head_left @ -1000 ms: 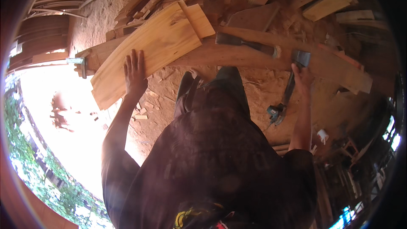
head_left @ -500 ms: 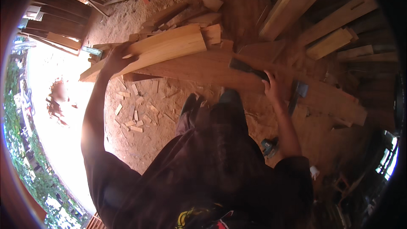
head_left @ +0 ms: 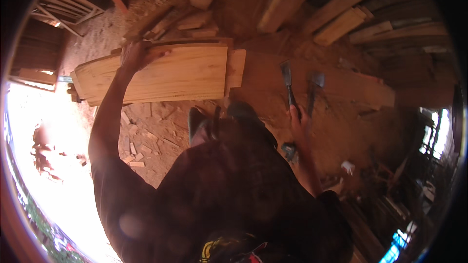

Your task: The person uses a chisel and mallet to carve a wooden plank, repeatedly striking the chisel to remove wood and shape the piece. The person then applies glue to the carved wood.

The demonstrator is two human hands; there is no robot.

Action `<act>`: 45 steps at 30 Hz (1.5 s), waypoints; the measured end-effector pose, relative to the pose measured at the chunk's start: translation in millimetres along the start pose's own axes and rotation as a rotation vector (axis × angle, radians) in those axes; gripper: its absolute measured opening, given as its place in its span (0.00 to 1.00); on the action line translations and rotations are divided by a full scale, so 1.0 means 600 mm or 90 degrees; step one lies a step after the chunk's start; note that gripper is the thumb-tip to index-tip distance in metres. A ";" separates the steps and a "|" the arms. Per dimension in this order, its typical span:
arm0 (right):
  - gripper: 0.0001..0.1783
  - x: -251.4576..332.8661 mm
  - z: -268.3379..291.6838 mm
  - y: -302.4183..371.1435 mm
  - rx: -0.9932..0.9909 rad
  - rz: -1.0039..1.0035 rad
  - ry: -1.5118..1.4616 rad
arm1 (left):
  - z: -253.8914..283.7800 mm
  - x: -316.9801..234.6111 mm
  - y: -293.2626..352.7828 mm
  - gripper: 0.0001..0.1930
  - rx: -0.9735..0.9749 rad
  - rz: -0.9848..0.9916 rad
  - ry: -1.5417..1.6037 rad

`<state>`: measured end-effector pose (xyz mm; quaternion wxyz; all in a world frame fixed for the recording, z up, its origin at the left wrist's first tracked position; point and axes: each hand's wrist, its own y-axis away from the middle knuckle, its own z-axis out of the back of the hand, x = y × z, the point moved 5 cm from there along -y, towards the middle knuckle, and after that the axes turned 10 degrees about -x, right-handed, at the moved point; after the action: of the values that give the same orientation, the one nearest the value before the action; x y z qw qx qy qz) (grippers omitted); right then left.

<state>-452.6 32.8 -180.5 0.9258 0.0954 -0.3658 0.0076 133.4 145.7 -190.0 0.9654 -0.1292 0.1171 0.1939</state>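
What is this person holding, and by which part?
The right hand holds a chisel by its handle, blade pointing away from the body. The left hand is at the pale board's far edge; whether it grips there cannot be told.

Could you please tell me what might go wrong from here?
The dark-handled chisel with a flat grey metal blade is held uncovered in the bare right hand; a slip might cut skin or mark wood.

The wide, pale yellow-brown wooden board could shift if the bare left hand, at its far edge, lost contact.

The dark-handled tool with a blue-grey metal head lies close to the right hand and could be knocked.
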 end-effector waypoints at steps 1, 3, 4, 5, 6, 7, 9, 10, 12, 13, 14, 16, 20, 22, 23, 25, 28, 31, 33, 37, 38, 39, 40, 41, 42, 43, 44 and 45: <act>0.17 -0.007 0.016 0.008 -0.016 -0.030 -0.029 | -0.030 -0.012 -0.006 0.36 0.060 0.022 0.008; 0.15 -0.022 0.029 0.032 -0.042 -0.097 -0.104 | -0.063 -0.034 -0.015 0.36 0.189 0.060 0.000; 0.15 -0.024 0.036 0.050 -0.054 -0.138 -0.110 | -0.067 -0.045 -0.014 0.38 0.192 0.084 0.013; 0.15 0.000 0.042 0.062 -0.065 -0.174 -0.118 | -0.070 -0.048 -0.015 0.38 0.233 0.105 0.032; 0.15 0.011 0.048 0.073 -0.078 -0.209 -0.126 | -0.074 -0.053 -0.019 0.38 0.271 0.125 0.052; 0.18 0.012 0.049 0.081 -0.070 -0.195 -0.179 | -0.084 -0.053 -0.018 0.39 0.309 0.147 0.072; 0.23 0.025 0.043 0.084 -0.035 -0.153 -0.295 | -0.132 -0.019 0.006 0.40 0.128 0.047 0.046; 0.25 0.046 0.040 0.088 -0.021 -0.176 -0.324 | -0.147 -0.008 0.018 0.42 0.040 -0.007 0.030; 0.28 0.104 0.041 0.099 0.000 -0.223 -0.381 | -0.145 -0.040 0.044 0.48 0.085 -0.029 0.001; 0.28 0.105 0.035 0.097 0.022 -0.242 -0.437 | -0.137 -0.064 0.061 0.53 0.107 -0.039 -0.014; 0.27 0.108 0.033 0.092 0.038 -0.259 -0.490 | -0.129 -0.093 0.080 0.55 0.135 -0.077 -0.009; 0.26 0.119 0.031 0.086 0.089 -0.279 -0.564 | -0.107 -0.151 0.135 0.62 0.194 -0.147 -0.004; 0.25 0.165 0.026 0.059 0.216 -0.267 -0.554 | -0.102 -0.261 0.224 0.66 0.222 -0.146 0.180; 0.25 0.188 0.019 0.044 0.294 -0.260 -0.508 | -0.075 -0.351 0.223 0.61 0.239 -0.106 0.275; 0.26 0.206 0.010 0.042 0.348 -0.259 -0.493 | -0.064 -0.397 0.217 0.59 0.179 -0.109 0.339; 0.27 0.239 -0.012 0.047 0.459 -0.242 -0.471 | -0.052 -0.476 0.196 0.53 0.066 -0.131 0.431; 0.31 0.276 -0.023 0.025 0.528 -0.190 -0.446 | -0.032 -0.537 0.143 0.39 -0.047 -0.091 0.523; 0.32 0.266 0.003 -0.061 0.425 -0.093 -0.346 | -0.028 -0.491 0.119 0.32 -0.114 0.105 0.619; 0.30 0.135 0.027 -0.169 0.286 0.035 -0.149 | -0.032 -0.430 0.108 0.17 -0.230 0.320 0.644; 0.38 -0.075 0.069 -0.236 0.109 0.114 0.317 | 0.019 -0.385 0.050 0.11 -0.408 0.569 0.997; 0.40 -0.109 0.070 -0.232 0.106 0.084 0.278 | 0.015 -0.379 0.038 0.11 -0.427 0.564 1.035; 0.43 -0.140 0.069 -0.231 0.098 0.047 0.241 | 0.011 -0.377 0.028 0.12 -0.439 0.557 1.078; 0.44 -0.165 0.066 -0.234 0.077 0.012 0.197 | 0.008 -0.385 0.016 0.15 -0.439 0.585 1.102; 0.45 -0.176 0.057 -0.245 0.050 -0.017 0.148 | 0.001 -0.389 0.006 0.15 -0.438 0.583 1.100; 0.45 -0.188 0.055 -0.254 0.021 -0.048 0.099 | -0.007 -0.391 -0.004 0.15 -0.434 0.581 1.098; 0.42 -0.197 0.054 -0.256 0.032 -0.049 0.099 | -0.013 -0.392 -0.012 0.16 -0.429 0.577 1.097; 0.39 -0.195 0.055 -0.261 0.039 -0.046 0.101 | -0.025 -0.396 -0.019 0.16 -0.438 0.581 1.105; 0.36 -0.192 0.058 -0.265 0.046 -0.044 0.103 | -0.040 -0.397 -0.027 0.16 -0.437 0.586 1.106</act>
<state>-547.1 -123.4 -261.1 0.9479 0.1402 -0.2861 -0.0035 -77.8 42.0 -143.4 0.2921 -0.4350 0.7483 0.4067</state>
